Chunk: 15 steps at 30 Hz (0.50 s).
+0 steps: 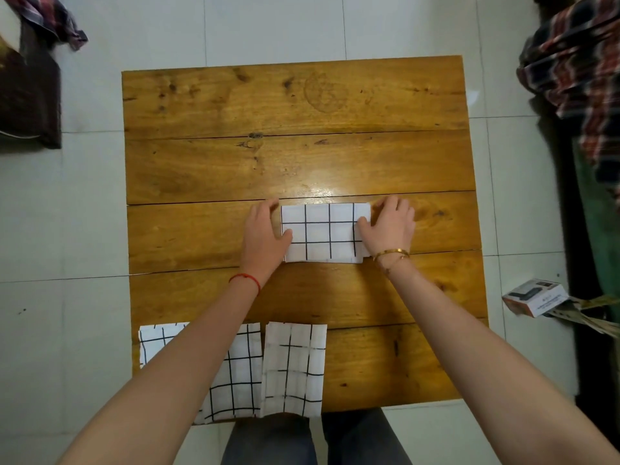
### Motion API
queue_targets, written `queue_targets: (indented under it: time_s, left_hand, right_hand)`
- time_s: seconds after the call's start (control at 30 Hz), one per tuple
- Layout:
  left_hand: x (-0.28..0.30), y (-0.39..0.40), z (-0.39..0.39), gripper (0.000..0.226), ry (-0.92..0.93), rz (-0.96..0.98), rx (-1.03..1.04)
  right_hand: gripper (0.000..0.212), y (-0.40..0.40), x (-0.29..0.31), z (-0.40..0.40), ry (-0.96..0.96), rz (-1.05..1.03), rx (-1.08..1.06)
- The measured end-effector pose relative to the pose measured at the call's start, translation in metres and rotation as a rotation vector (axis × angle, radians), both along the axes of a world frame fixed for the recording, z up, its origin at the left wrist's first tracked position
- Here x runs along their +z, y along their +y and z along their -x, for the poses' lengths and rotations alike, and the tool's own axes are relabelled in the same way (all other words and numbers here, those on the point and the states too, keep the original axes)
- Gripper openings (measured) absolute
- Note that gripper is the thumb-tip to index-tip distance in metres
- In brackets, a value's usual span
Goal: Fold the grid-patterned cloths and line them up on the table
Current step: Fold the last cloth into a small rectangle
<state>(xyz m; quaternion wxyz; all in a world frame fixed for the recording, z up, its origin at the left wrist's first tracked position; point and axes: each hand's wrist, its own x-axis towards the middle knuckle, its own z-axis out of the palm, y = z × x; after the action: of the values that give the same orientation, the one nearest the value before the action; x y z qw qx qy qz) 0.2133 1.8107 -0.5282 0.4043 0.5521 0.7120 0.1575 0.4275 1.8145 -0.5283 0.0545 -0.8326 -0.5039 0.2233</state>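
Note:
A white cloth with a black grid (pixel 323 233), folded into a small rectangle, lies flat in the middle of the wooden table (pixel 295 156). My left hand (pixel 263 231) holds its left edge, thumb on top and fingers curled over the far corner. My right hand (pixel 389 226) holds the right edge the same way. Three more folded grid cloths lie in a row along the near edge: one at the left (pixel 152 342) partly under my left forearm, one in the middle (pixel 240 370), one on the right (pixel 293 367).
The table stands on a pale tiled floor (pixel 84 213). Plaid cloth (pixel 570 55) hangs at the right, more plaid fabric (pixel 50 15) at the top left over a dark cushion (pixel 30 95). A small box (pixel 535 297) lies on the floor to the right.

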Motion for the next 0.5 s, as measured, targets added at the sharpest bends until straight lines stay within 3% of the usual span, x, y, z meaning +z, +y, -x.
queue_targets:
  time_s: [0.13,0.3,0.5]
  left_hand:
    - [0.000,-0.009,0.001,0.066,0.313,-0.148,-0.395]
    - [-0.013,-0.015,0.006,0.075,0.535,-0.056,-0.624]
    - [-0.020,-0.017,0.015,0.075,0.607,-0.014,-0.675]
  right_hand:
    - [0.041,-0.002,0.003,0.018,-0.140,-0.173,0.398]
    - [0.052,-0.007,-0.010,0.052,-0.087,-0.033,0.872]
    - [0.055,-0.024,-0.024,0.055,-0.183,0.120,0.896]
